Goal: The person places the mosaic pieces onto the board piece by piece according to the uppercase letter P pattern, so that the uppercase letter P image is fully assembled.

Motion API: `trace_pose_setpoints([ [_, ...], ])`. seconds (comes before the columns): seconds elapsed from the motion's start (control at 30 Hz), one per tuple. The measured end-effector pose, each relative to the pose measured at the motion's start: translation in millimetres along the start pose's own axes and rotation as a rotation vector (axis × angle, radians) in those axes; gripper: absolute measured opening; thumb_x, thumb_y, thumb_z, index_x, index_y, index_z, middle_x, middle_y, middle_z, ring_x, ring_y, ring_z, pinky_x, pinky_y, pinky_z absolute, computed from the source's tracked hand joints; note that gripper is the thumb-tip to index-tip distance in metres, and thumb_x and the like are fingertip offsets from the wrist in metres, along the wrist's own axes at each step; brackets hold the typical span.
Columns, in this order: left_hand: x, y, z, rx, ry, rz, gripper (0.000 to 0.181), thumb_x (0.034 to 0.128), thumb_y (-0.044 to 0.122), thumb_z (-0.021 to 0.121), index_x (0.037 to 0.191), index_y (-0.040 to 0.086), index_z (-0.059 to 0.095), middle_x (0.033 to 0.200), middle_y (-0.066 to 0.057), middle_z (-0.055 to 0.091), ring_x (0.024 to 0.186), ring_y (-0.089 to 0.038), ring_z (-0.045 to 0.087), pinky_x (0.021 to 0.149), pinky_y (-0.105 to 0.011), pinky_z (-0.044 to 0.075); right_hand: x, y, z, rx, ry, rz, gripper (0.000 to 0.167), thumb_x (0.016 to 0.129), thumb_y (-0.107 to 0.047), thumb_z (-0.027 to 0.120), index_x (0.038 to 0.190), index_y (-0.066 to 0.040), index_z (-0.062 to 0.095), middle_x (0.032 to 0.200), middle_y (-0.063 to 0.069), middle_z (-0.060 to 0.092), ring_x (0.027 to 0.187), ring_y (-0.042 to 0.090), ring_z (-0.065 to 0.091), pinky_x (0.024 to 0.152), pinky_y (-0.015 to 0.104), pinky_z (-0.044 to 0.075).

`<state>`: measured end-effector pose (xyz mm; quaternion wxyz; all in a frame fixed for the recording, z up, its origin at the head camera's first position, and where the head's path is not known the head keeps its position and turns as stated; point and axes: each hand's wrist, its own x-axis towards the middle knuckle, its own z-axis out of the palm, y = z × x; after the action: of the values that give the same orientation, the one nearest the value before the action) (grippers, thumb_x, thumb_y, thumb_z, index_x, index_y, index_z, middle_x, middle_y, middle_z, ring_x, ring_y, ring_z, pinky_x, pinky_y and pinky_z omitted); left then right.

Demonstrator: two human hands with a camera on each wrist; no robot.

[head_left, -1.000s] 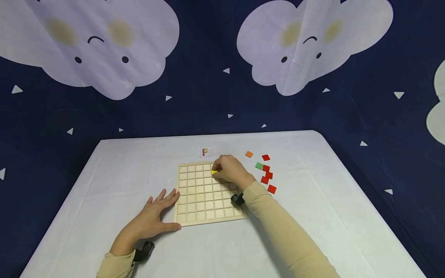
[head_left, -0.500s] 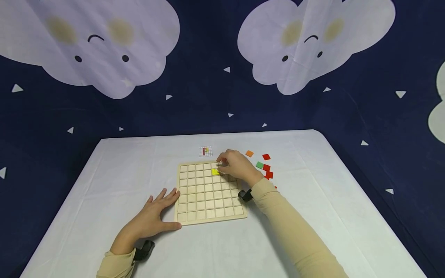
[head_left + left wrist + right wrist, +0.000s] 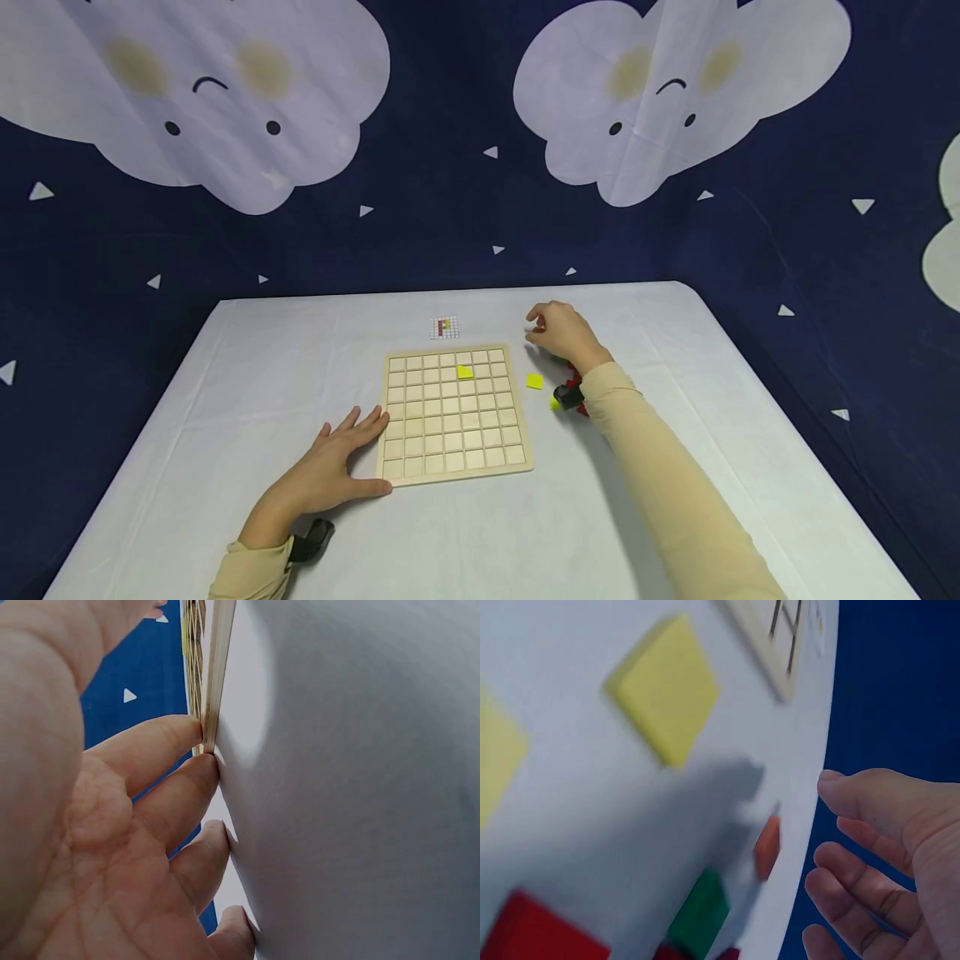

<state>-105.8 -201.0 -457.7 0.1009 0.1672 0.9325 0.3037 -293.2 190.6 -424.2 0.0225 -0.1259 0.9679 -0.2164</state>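
The left hand (image 3: 326,475), fingers spread, touches the wooden board (image 3: 442,425) at its left edge. The board's second-farthest row holds a yellow tile (image 3: 465,372). Off the board's far-right corner are an orange tile (image 3: 768,849) and the right hand (image 3: 564,332), thumb and fingers apart (empty). Tile-fetching seems the step, calling for a pinch.

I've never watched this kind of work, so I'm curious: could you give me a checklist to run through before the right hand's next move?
1. Left hand touching the wooden board: ok, at its left edge.
2. Right hand free: ok, it holds nothing.
3. Yellow tile on the board fully seated: cannot tell, too small.
4. Printed card unobstructed: ok, beyond the board.
5. Orange tile off the board: ok, on the table.
6. Red tiles fully visible from the head: not ok, partly covered by the right arm.
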Motion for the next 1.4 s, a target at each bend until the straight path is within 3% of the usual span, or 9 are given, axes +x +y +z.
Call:
trace_pose_setpoints([
  [0.2,1.4,0.1,0.0,-0.011,0.001,0.015,0.106,0.0774,0.051,0.093,0.162,0.008,0.047,0.172,-0.014,0.038,0.162,-0.055,0.021,0.122,-0.085,0.009,1.1,15.2,-2.4,-0.015,-0.05,0.082,0.041,0.095,-0.021,0.083,0.131,-0.003,0.073,0.113,0.015,0.073,0.098,0.027,0.066,0.092,0.045,0.058],
  [0.37,2.5,1.0,0.5,-0.012,0.001,0.017,0.105,0.0778,0.05,0.094,0.162,0.008,0.047,0.172,-0.014,0.038,0.162,-0.054,0.021,0.122,-0.085,0.009,2.0,22.9,-2.5,0.008,-0.071,0.113,0.042,0.095,-0.021,0.081,0.131,-0.002,0.072,0.119,0.018,0.075,0.105,0.03,0.068,0.098,0.047,0.058],
  [0.57,2.2,1.4,-1.1,-0.009,-0.002,0.008,0.106,0.0779,0.051,0.093,0.163,0.009,0.047,0.173,-0.013,0.038,0.163,-0.053,0.02,0.123,-0.084,0.009,4.3,26.2,0.2,0.014,-0.057,0.112,0.039,0.094,-0.022,0.081,0.126,-0.002,0.074,0.12,0.018,0.076,0.106,0.03,0.069,0.1,0.046,0.057],
  [0.77,4.2,1.4,-2.3,-0.013,-0.002,0.019,0.105,0.0791,0.05,0.093,0.163,0.009,0.046,0.173,-0.015,0.037,0.163,-0.054,0.02,0.123,-0.084,0.008,6.2,29.0,1.1,0.038,-0.049,0.167,0.038,0.094,-0.023,0.082,0.124,-0.001,0.076,0.119,0.016,0.076,0.107,0.029,0.068,0.101,0.044,0.057],
  [1.4,-2.7,-2.3,0.3,-0.016,0.018,0.023,0.106,0.0776,0.052,0.093,0.163,0.01,0.047,0.172,-0.013,0.039,0.163,-0.054,0.021,0.122,-0.085,0.009,1.5,27.7,5.5,0.103,0.005,0.187,0.029,0.094,-0.021,0.082,0.116,-0.002,0.081,0.113,0.015,0.08,0.099,0.026,0.07,0.088,0.036,0.058],
])
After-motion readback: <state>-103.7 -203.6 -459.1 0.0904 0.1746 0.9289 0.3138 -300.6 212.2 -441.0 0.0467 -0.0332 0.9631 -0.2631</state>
